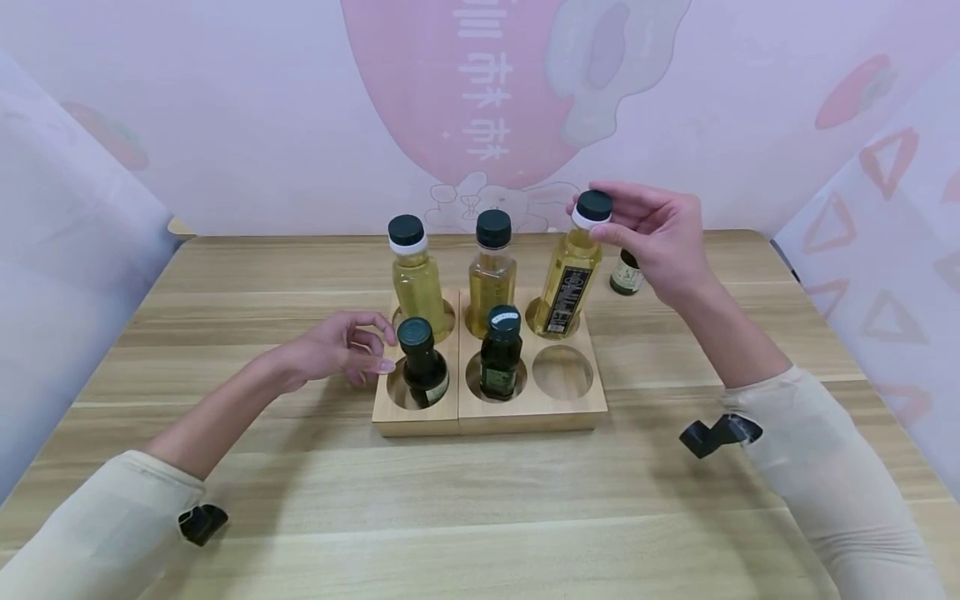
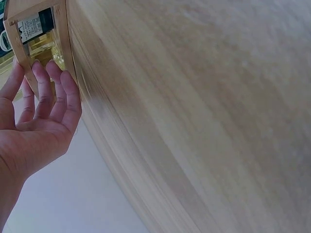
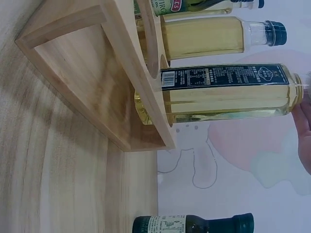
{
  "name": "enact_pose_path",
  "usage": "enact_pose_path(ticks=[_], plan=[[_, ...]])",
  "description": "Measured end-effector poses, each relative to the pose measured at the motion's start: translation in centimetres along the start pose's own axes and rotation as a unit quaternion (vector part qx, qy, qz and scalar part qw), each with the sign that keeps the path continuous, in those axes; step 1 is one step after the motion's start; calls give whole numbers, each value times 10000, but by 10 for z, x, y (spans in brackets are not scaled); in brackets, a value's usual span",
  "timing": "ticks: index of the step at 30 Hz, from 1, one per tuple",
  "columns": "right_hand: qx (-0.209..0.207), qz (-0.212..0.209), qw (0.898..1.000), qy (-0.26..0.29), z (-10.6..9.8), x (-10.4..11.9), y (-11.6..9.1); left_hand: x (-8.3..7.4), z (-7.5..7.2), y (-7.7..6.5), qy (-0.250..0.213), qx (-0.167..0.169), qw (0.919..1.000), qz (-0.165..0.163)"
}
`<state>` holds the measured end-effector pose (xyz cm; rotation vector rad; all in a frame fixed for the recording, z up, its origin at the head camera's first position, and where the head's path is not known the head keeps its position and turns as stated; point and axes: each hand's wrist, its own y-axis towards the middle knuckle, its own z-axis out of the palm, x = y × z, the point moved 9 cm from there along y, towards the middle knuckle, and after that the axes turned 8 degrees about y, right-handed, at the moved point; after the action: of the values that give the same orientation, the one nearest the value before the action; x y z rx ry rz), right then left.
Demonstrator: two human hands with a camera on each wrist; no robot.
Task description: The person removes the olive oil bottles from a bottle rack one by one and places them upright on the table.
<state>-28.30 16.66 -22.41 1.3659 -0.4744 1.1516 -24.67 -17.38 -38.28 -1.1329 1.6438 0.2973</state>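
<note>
At its neck, just under the dark cap, my right hand [image 1: 656, 237] pinches a tall bottle of yellow oil [image 1: 572, 287] with a black label. The bottle leans a little, and its base [image 3: 142, 109] is inside the back right hole of the wooden rack [image 1: 528, 419], above the rack's floor. My left hand [image 1: 337, 350] is at the rack's left side, fingers loosely bent, fingertips right at the rack's edge in the left wrist view. Nearest to it stands a small dark bottle [image 1: 423, 367] in the front left hole.
Two more yellow oil bottles, one at back left [image 1: 417, 287] and one at back middle [image 1: 491, 287], stand in the rack. A dark green bottle [image 1: 501, 354] sits front middle; the front right hole [image 1: 562, 373] shows bare wood. Behind my right hand, another dark bottle [image 1: 627, 273] stands on the table.
</note>
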Motion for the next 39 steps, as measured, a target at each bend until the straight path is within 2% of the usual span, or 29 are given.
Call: enact_pose_path(ticks=[15, 20, 39], plan=[[-430, -432, 9979, 213, -8, 17, 8, -1, -1, -2, 25, -22, 10000, 1], [-467, -541, 9964, 453, -10, 20, 9, -1, -1, -3, 32, -40, 10000, -8], [-989, -718, 9893, 801, -25, 30, 15, 0, 0, -3, 16, -44, 10000, 8]])
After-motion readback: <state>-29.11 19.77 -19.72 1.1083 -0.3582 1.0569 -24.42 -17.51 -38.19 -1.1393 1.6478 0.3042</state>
